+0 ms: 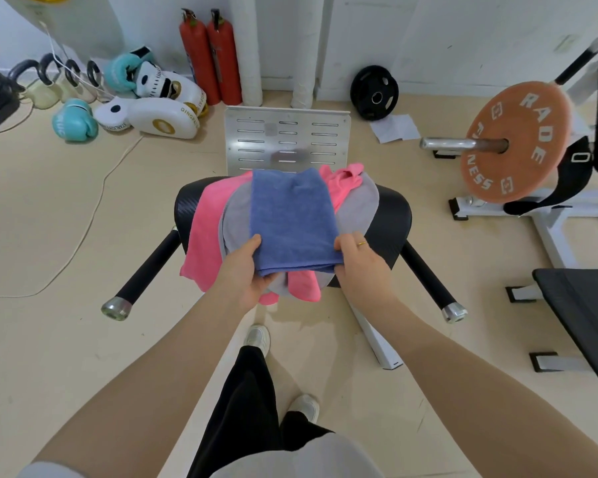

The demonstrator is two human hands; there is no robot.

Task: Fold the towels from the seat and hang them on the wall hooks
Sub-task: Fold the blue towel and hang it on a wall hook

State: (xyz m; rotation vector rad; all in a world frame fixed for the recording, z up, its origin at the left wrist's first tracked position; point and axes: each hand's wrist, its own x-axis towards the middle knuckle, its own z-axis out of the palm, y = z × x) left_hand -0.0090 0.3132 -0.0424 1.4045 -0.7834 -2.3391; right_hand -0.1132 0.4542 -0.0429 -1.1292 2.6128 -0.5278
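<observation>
Two hands (246, 270) (361, 260) on one blue towel (292, 219), perhaps two beneath.

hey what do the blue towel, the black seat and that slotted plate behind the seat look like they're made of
Blue towel: soft terry or microfibre cloth, judging by its matte, fuzzy nap and limp folds.
Black seat: padded, with what looks like vinyl or faux leather; slight sheen and a fine woven-look texture.
Slotted plate: probably aluminium or steel; silver-grey, brushed, with a dull reflection.

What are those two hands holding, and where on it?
A folded blue terry towel: left hand grips its near left corner, right hand its near right corner.
</observation>
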